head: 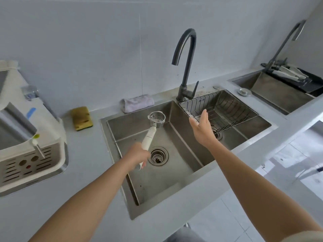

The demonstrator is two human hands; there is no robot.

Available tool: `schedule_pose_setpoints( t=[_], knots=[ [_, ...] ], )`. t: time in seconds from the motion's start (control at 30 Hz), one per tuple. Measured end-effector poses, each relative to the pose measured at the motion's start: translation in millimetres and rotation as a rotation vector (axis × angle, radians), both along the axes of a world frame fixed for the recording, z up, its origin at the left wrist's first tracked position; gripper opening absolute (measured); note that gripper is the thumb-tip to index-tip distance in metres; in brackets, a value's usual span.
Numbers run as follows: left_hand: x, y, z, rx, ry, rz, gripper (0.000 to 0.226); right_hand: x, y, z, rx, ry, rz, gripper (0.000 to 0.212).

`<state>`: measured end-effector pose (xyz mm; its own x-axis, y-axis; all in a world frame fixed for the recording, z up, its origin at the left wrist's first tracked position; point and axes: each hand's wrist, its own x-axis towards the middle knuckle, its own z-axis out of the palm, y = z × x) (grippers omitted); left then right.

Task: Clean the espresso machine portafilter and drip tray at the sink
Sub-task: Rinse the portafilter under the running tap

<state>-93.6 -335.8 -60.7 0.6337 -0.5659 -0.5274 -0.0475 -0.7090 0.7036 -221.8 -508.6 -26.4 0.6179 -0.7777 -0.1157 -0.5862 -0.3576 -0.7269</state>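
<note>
at sink, nearest first: left hand (138, 157) curled round white handle, holding portafilter (156, 119) mouth-up over left basin (157, 182), past drain (158, 156). right hand (202, 126) spread flat, holding nothing, above divider beside wire rack (225, 109). advised: reach tap lever (195, 88), bring basket under spout (174, 62), keep off basin walls. open room in left basin; right side crowded by rack. drip tray (26, 165) at machine, left on bench (87, 172).

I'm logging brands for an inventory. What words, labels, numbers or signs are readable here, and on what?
None can be read.
Blue tape on the espresso machine: no writing visible.
Clear container behind it: blue patch, too blurred to read.
</note>
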Motion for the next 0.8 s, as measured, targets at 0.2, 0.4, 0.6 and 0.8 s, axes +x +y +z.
schedule_pose_setpoints(
  t=[0.2, 0.4, 0.6, 0.8],
  knots=[
    [-10.8, -93.3, 5.8, -0.019, 0.052, 0.159, 0.019, 6.6, -106.1, -8.8, 0.196, -0.019, 0.045, 0.074],
    [-7.2, -135.1, 9.0, -0.060, 0.101, 0.324, 0.018, 49.6, -165.3, 1.2, 0.396, -0.007, 0.004, 0.071],
    [8.8, -147.9, -0.9, 0.000, 0.103, 0.383, 0.036, 90.8, -203.7, 0.7, 0.472, -0.030, -0.030, 0.069],
    [25.6, -152.8, -9.7, 0.027, 0.120, 0.398, 0.029, 121.0, -240.4, -0.7, 0.863, -0.218, -0.244, 0.061]
  ],
)
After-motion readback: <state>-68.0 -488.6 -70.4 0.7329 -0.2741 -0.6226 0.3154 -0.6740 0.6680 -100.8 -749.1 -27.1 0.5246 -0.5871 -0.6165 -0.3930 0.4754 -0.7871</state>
